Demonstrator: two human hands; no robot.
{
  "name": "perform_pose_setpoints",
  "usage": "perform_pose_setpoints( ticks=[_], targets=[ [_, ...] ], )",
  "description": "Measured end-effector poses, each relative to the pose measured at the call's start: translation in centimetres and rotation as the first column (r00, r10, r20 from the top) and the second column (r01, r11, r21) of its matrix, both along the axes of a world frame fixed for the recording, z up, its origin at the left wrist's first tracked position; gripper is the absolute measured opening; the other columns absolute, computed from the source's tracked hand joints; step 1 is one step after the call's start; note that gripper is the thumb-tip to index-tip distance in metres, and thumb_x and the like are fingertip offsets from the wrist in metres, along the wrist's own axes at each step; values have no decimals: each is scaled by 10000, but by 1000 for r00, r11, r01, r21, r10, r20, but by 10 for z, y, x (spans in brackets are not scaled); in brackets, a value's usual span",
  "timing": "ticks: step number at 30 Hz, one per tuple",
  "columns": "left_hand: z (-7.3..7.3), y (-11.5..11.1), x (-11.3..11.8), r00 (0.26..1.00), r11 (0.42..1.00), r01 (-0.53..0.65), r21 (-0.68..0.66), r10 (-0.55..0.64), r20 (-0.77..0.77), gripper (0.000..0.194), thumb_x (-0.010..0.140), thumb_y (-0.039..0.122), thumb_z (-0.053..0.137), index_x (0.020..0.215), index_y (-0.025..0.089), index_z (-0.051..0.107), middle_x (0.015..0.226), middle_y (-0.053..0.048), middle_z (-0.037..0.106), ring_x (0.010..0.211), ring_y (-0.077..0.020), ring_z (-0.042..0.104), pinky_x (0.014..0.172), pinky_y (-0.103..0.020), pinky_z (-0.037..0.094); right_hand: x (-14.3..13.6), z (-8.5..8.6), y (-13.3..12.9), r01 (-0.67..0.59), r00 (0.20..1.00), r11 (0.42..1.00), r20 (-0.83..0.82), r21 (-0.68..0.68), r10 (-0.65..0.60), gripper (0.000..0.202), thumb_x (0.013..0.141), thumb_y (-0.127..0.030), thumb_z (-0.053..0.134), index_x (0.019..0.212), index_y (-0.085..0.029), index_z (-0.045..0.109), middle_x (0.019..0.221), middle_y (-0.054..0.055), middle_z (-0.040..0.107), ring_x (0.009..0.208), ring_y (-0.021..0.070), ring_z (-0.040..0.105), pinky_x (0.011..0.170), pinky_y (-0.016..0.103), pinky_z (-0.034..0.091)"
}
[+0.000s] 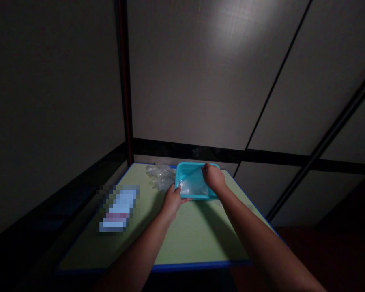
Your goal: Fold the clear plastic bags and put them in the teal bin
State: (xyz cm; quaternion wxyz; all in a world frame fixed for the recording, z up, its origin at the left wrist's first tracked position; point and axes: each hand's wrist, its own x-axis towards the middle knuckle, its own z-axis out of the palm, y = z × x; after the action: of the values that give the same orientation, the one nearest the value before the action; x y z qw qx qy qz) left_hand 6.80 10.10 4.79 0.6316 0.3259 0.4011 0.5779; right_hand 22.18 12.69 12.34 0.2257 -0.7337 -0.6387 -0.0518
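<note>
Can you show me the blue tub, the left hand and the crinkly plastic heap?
Blue tub (187,171): head view, bare inner surface.
Left hand (171,201): head view, back of hand.
Crinkly plastic heap (162,175): head view, its middle.

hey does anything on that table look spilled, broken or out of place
I see nothing spilled or broken. The crumpled clear plastic beside the turquoise container looks untidy, bunched near the far edge of the table. Also odd: a pixelated patch on the left hides whatever is there.
</note>
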Motion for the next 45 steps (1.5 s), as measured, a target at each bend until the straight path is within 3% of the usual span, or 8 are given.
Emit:
perform_pose_setpoints(
  ticks=[5,11,14,19,28,32,38,45],
  targets=[
    [2,-2,0,1000,1000,-10,-1,10,-3,127,856,94,496,955,128,569,851,-63,642,645,-137,653,625,-332,607,-3,1,3,-10,1000,1000,-8,1,10,252,930,-307,434,971,-156,631,909,144,708,869,236,674,710,285,463],
    [2,-2,0,1000,1000,-12,-11,12,1,121,863,85,474,926,131,566,827,-53,632,602,-128,644,580,-311,601,-3,-2,9,-93,990,995,-106,-31,89,356,987,-367,305,1017,-168,599,705,23,708,570,107,661,542,166,435],
    [2,-2,0,1000,1000,-6,-14,6,1,116,863,88,481,923,139,566,818,-40,633,632,-127,648,616,-297,599,0,-8,9,-89,993,993,-88,-72,82,282,953,-335,418,951,-161,639,710,45,713,618,133,674,572,185,438],
    [3,-5,0,1000,1000,20,-3,-20,-15,125,874,101,469,917,136,581,826,-49,643,675,-149,655,643,-324,598,5,-13,8,-35,999,990,-6,-139,34,230,895,-308,526,903,-138,680,907,136,721,856,225,680,681,248,451],
    [0,-3,-1,999,1000,16,7,-16,-40,163,846,119,511,984,142,595,858,-63,666,707,-159,665,649,-321,592,4,-11,-2,21,991,977,130,-214,7,447,816,-187,605,1226,-33,518,1124,219,650,1035,283,627,820,308,468],
    [2,-5,0,999,1000,13,15,-13,-41,173,855,109,490,981,151,600,858,-61,672,698,-159,667,650,-329,590,-2,-9,-13,17,980,970,195,-243,32,421,792,-120,593,1200,-29,539,1110,239,649,1028,290,634,834,321,471],
    [2,-5,0,999,1000,18,20,-17,-40,165,856,111,495,985,154,589,885,-71,681,721,-166,670,654,-329,590,-6,-7,-20,28,966,956,254,-294,49,230,799,-168,611,1005,-82,665,1062,215,676,993,298,648,801,326,487],
    [3,-6,1,997,998,32,46,-29,-76,203,877,119,468,1047,154,575,1069,-104,649,808,-189,668,669,-348,593,-5,-10,-19,14,956,954,283,-300,75,440,757,-325,708,1113,-88,603,1080,203,665,998,299,633,795,329,479]
  ],
)
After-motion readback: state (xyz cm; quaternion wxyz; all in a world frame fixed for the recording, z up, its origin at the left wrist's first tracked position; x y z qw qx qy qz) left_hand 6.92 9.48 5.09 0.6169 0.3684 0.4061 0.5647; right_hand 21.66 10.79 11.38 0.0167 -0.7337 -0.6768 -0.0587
